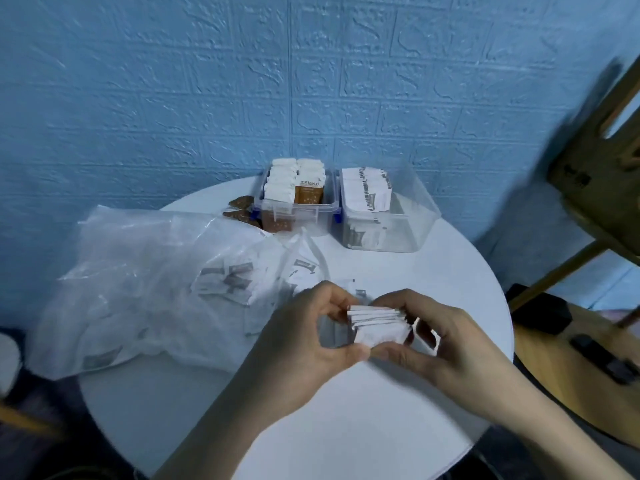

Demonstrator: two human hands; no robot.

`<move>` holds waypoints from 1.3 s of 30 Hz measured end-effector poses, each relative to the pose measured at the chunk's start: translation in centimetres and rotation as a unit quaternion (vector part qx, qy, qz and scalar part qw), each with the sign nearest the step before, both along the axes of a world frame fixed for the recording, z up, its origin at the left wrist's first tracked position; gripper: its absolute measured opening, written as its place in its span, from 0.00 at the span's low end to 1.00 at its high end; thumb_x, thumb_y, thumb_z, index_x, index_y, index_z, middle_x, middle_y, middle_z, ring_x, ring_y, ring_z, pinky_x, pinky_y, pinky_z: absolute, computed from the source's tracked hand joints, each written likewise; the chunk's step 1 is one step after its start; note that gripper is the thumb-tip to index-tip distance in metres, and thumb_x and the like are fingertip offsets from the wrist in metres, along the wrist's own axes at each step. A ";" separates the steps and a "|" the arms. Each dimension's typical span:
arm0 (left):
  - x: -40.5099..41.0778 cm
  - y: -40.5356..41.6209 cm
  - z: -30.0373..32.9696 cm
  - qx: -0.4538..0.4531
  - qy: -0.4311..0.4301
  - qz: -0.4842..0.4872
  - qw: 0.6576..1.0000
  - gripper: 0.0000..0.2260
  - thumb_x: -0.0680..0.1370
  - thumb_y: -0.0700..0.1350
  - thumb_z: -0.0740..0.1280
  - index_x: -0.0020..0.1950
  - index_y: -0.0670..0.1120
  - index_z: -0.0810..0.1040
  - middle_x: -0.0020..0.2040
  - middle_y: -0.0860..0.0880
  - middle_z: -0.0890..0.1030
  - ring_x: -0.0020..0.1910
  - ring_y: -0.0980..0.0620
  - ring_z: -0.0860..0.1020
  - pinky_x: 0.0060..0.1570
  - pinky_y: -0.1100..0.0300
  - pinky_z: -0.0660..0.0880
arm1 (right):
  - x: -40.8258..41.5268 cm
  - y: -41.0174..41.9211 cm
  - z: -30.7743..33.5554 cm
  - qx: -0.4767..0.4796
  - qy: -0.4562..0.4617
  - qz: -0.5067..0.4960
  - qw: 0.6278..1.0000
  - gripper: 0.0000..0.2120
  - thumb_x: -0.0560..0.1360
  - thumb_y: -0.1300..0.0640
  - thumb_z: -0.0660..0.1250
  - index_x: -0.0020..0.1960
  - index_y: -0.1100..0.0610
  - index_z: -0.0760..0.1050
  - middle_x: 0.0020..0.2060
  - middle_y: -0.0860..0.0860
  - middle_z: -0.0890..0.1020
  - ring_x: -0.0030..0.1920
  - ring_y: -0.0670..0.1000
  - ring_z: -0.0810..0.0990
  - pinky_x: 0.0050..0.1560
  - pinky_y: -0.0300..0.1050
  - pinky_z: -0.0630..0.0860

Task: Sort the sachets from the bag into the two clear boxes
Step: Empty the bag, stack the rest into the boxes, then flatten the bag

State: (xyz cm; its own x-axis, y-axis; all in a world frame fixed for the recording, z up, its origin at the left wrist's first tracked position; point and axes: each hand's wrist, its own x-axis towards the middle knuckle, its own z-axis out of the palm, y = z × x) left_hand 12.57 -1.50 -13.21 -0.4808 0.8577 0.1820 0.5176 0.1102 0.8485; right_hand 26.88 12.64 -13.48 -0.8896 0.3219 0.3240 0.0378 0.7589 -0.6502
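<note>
Sachets (377, 322) pinched between both hands' fingertips (stacked).

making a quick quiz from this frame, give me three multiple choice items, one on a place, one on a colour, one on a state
1. Where does the plastic bag lie?
A. left part of the table
B. inside a box
C. on the chair

2. What colour is the wall?
A. red
B. blue
C. green

3. What are the hands doing?
A. resting flat
B. lifting a box
C. holding a stack of white sachets

Answers:
1 A, it lies crumpled on the white table.
2 B, the textured wall is blue.
3 C, the left hand and right hand grip the sachets together.
</note>
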 end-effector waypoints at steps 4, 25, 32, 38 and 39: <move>-1.2 1.8 1.0 0.015 -0.023 -0.004 1.000 0.15 0.67 0.43 0.78 0.49 0.54 0.77 0.44 0.62 0.83 0.42 0.67 0.78 0.40 0.76 0.69 | -1.0 1.8 1.6 0.007 0.004 0.003 1.000 0.13 0.70 0.49 0.72 0.54 0.43 0.76 0.46 0.44 0.81 0.43 0.47 0.75 0.40 0.30 0.66; -8.5 12.6 -1.3 0.066 0.275 0.074 0.956 0.24 0.74 0.53 0.70 0.69 0.50 0.72 0.67 0.52 0.74 0.67 0.54 0.68 0.61 0.59 0.60 | -9.1 14.7 6.6 0.019 -0.028 -0.093 0.995 0.14 0.68 0.60 0.76 0.49 0.53 0.74 0.38 0.50 0.79 0.36 0.45 0.73 0.39 0.41 0.71; -9.6 13.1 -4.0 0.056 0.361 0.052 0.929 0.30 0.74 0.53 0.69 0.74 0.52 0.62 0.76 0.53 0.62 0.74 0.54 0.59 0.67 0.52 0.53 | -14.2 20.1 4.4 0.227 -0.207 -0.150 0.940 0.16 0.70 0.52 0.72 0.55 0.53 0.72 0.41 0.49 0.79 0.45 0.54 0.76 0.55 0.46 0.60; -9.3 13.3 -4.1 0.047 0.348 0.052 0.935 0.31 0.74 0.54 0.66 0.75 0.53 0.59 0.77 0.54 0.59 0.75 0.56 0.57 0.67 0.51 0.54 | -17.0 21.3 3.8 0.285 -0.303 -0.111 0.903 0.16 0.71 0.50 0.70 0.56 0.52 0.72 0.51 0.51 0.81 0.52 0.56 0.77 0.49 0.45 0.63; -9.3 13.3 -4.1 0.046 0.348 0.048 0.935 0.32 0.74 0.53 0.67 0.75 0.53 0.59 0.77 0.54 0.59 0.75 0.56 0.57 0.68 0.51 0.53 | -17.1 21.4 3.9 0.264 -0.305 -0.112 0.908 0.17 0.71 0.50 0.71 0.58 0.51 0.72 0.53 0.51 0.80 0.54 0.55 0.76 0.48 0.44 0.65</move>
State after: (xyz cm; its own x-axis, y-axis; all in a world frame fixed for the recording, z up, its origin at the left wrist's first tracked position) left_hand 3.25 11.78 -17.34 -0.2933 0.7821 0.5498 0.9393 0.1286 0.3181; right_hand 9.74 34.00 -9.57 -0.8869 0.4598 -0.0449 0.4605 0.8877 -0.0039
